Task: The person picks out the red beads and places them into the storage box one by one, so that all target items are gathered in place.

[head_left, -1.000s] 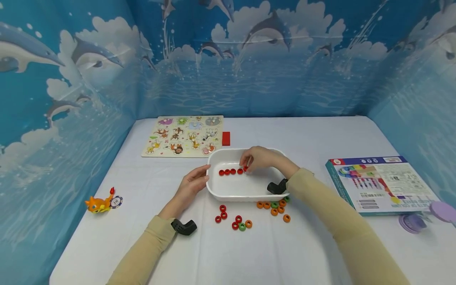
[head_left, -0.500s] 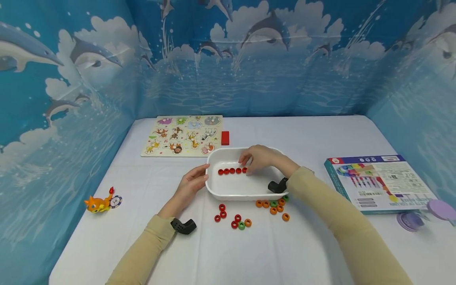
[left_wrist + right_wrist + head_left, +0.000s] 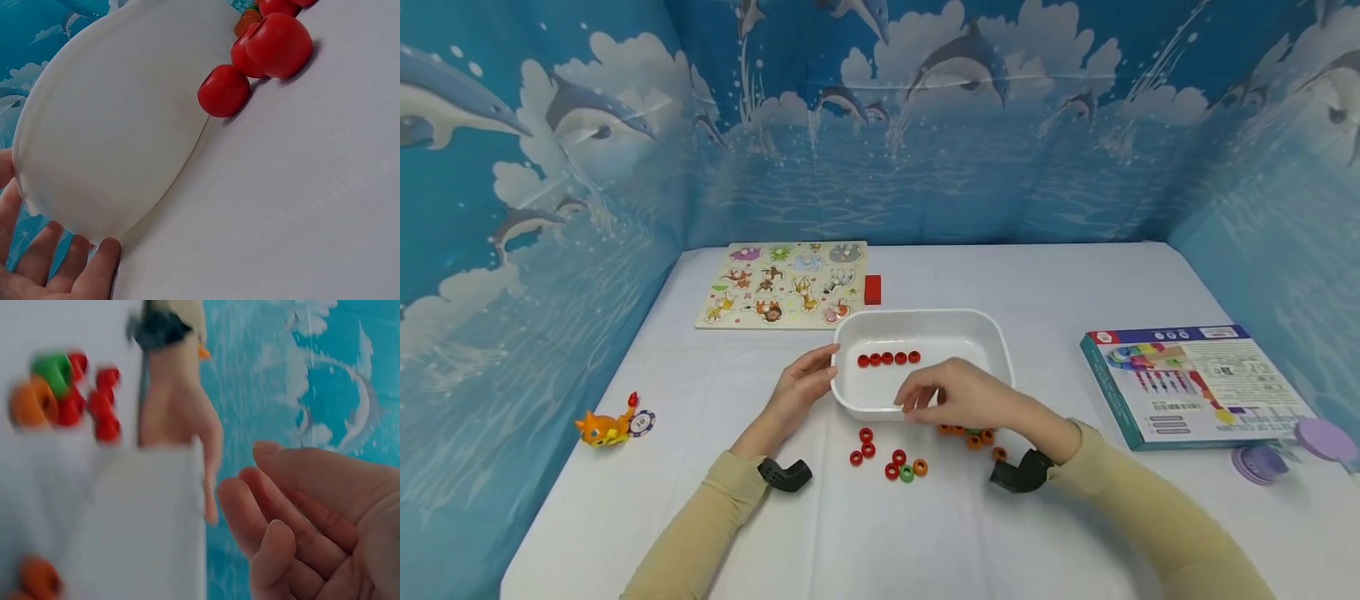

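The white tray (image 3: 880, 390) is touched at its end by the left hand (image 3: 793, 390), fingers fairly straight, and is best kept steady. Nothing is held in the loosely bent right hand (image 3: 958, 396). Five red beads (image 3: 887, 358) are lined up inside; loose beads (image 3: 868, 450) before it are best pinched singly.

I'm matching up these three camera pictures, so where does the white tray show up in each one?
Head: the white tray sits below and slightly right of the centre.
Left wrist: the white tray fills much of the upper left, seen from outside.
Right wrist: the white tray, blurred, is at the lower left of centre.
Shared landmark: the left hand, at one end of the tray.
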Demonstrator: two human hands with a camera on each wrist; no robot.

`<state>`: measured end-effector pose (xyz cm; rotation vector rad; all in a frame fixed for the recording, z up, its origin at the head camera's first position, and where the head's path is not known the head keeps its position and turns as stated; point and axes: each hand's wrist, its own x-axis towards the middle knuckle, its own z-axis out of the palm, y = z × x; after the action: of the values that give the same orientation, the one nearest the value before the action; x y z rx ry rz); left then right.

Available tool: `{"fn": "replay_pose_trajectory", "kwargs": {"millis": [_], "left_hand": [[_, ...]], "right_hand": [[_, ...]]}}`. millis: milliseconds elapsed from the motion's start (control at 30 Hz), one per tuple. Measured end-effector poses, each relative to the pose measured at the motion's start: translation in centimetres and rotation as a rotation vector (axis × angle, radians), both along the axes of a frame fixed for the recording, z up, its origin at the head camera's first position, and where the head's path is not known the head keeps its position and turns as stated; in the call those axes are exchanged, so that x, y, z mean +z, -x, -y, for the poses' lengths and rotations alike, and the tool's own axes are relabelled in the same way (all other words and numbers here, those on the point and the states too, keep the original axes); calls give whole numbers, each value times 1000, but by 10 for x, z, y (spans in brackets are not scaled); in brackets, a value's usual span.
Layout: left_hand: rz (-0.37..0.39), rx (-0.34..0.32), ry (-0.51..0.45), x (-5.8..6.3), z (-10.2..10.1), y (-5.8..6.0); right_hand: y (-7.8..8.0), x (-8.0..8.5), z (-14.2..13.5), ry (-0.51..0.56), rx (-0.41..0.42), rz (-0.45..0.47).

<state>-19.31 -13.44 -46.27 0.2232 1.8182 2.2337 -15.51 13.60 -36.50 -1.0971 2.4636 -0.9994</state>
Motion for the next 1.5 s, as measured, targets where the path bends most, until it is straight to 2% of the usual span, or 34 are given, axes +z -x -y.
{"fn": "replay_pose_trajectory", "kwargs": {"millis": [133, 267, 367, 500, 833, 1033, 1233, 1333, 1500], "left_hand": [[7, -10, 12, 0, 0, 1], [14, -17, 6, 5, 1, 0], [4, -25, 22, 12, -1, -4], [-1, -27, 48, 20, -2, -9], [5, -22, 61, 21, -2, -10], [2, -26, 65, 21, -3, -10], [7, -22, 72, 23, -4, -12], [4, -24, 69, 22, -3, -11], [22, -19, 24, 8, -1, -3]], "right_hand": [[-26, -21, 6, 41, -13, 55], [-38, -45, 10, 70, -41, 32], [-40, -60, 13, 65, -65, -30], [-39, -72, 15, 37, -85, -88], [-38, -78, 15, -56, -126, -119], [-40, -72, 14, -76, -132, -147], [-38, -39, 6, -18, -44, -44], [-27, -19, 2, 2, 15, -2], [3, 7, 1, 25, 66, 1]]}}
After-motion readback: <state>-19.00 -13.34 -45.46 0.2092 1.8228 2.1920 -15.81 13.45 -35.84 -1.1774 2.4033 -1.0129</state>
